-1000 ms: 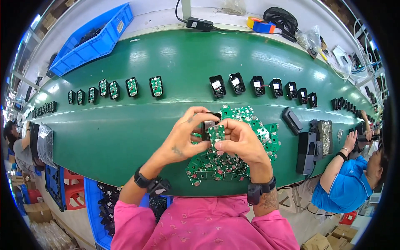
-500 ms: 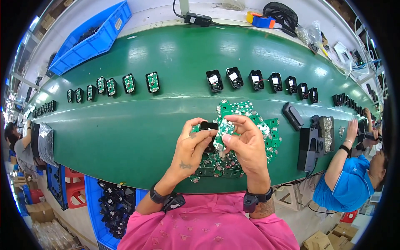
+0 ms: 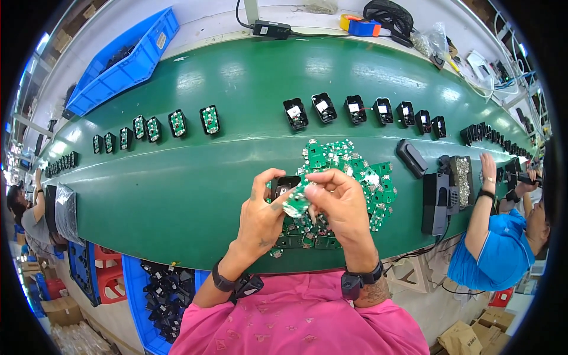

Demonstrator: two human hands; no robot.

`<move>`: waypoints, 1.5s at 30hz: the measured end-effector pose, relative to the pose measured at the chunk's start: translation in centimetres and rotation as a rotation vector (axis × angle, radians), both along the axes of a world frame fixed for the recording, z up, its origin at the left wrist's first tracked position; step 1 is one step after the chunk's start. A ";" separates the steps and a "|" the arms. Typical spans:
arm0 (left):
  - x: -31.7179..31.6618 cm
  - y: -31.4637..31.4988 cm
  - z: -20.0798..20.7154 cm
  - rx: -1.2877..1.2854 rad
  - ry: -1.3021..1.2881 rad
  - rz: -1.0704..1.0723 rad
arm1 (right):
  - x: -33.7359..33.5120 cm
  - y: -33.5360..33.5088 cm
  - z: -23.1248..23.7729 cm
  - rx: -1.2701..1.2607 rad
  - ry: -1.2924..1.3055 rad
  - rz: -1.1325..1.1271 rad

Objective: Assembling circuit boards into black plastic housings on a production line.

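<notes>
In the middle of the head view my left hand (image 3: 259, 214) is closed around a small black plastic housing (image 3: 287, 182), its open side facing up. My right hand (image 3: 342, 208) pinches a small green circuit board (image 3: 296, 204) between thumb and fingers, just in front of the housing. The board is smeared by motion, and I cannot tell whether it touches the housing or the left fingers. Beneath and behind both hands lies a loose pile of green circuit boards (image 3: 378, 188) on the green table (image 3: 177, 207).
Housings with boards inside (image 3: 209, 120) stand in a row at the left, and others with white parts (image 3: 295, 113) at the right. A blue crate (image 3: 127, 71) sits far left; a bin of black parts (image 3: 137, 302) is below. A co-worker in blue (image 3: 497, 251) works at the right.
The circuit board has moved left and tilted, and now blurs. The housing has turned so its open side shows more. The row of housings appears slightly shifted left.
</notes>
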State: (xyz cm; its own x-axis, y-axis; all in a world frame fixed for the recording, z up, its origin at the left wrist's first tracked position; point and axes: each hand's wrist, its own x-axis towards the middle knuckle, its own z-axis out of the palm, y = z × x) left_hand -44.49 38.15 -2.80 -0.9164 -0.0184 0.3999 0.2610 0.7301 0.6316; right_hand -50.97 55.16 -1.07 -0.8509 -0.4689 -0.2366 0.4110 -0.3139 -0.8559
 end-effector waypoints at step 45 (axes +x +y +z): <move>0.6 2.2 0.8 1.075 -0.519 -0.012 | 2.1 -0.3 -1.0 0.557 0.920 -0.208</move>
State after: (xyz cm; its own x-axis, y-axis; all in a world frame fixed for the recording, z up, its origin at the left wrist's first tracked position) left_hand -43.85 40.39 -1.96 -0.9663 -0.1075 -0.2339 -0.2034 -0.2381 0.9497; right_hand -48.88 54.89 -2.05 -0.8608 -0.3197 0.3959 -0.4745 0.2233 -0.8515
